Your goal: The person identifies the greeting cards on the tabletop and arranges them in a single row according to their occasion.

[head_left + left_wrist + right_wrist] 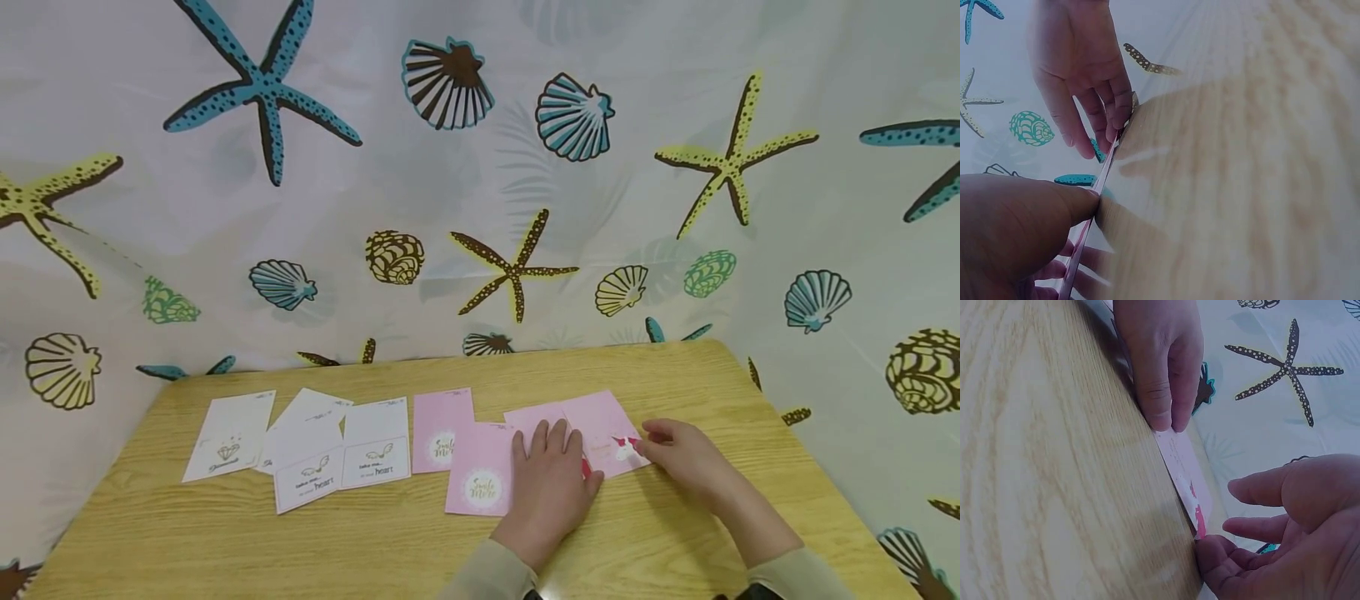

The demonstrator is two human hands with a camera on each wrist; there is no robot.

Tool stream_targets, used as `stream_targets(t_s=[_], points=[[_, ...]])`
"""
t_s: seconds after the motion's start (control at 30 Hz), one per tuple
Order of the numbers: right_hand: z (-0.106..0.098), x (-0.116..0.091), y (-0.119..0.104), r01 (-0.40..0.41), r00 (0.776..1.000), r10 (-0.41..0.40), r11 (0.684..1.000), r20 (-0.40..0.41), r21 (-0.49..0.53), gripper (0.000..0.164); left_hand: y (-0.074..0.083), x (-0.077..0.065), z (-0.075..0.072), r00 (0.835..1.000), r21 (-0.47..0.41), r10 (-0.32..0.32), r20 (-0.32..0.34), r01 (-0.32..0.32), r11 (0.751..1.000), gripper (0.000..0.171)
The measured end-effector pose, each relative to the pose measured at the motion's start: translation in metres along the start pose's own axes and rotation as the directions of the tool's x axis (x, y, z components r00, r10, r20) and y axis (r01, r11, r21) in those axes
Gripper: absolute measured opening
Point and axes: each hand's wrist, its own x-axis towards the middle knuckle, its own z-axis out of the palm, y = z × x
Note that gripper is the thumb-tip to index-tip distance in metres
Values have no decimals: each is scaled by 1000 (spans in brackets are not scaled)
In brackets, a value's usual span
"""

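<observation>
My left hand (549, 492) rests palm down with fingers spread over pink cards near the middle of the table. Beneath it, a pink card (538, 413) is mostly covered. To its right lies a pink card with a red-and-white unicorn print (600, 421). At that card's right edge is my right hand (686, 458), fingertips right at the corner. The right wrist view shows its thumb apart from the fingers, with lower fingers touching the corner of the card (1182, 465). Two pink "Smile More" cards, one further back (442, 421) and one nearer (480, 471), lie left of my left hand.
Further left on the wooden table (300, 550) lie white cards: one with a gold diamond (236, 425), and overlapping ones with wings and "heart" lettering (307, 475), (377, 450). A curtain (465, 183) printed with shells and starfish hangs behind the table and along its sides.
</observation>
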Motion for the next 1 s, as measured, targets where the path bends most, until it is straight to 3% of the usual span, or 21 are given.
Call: stream_targets(t_s=[0.2,0.47,0.73,1.0], points=[[1,3,10,-28,999,31,989,-19,142,51,5,-3,-13,1000,36,-4,14,3,999,65],[5,4,16,-57,995,75,969,-62,242,45,5,-2,-12,1000,27,5,6,-5,1000,62],[7,4,16,-85,992,114,928,-60,363,44,4,2,-10,994,-44,35,-107,-40,998,52],[0,1,15,-88,992,122,865,-38,495,50,9,9,-13,985,-126,-22,-171,0,992,42]])
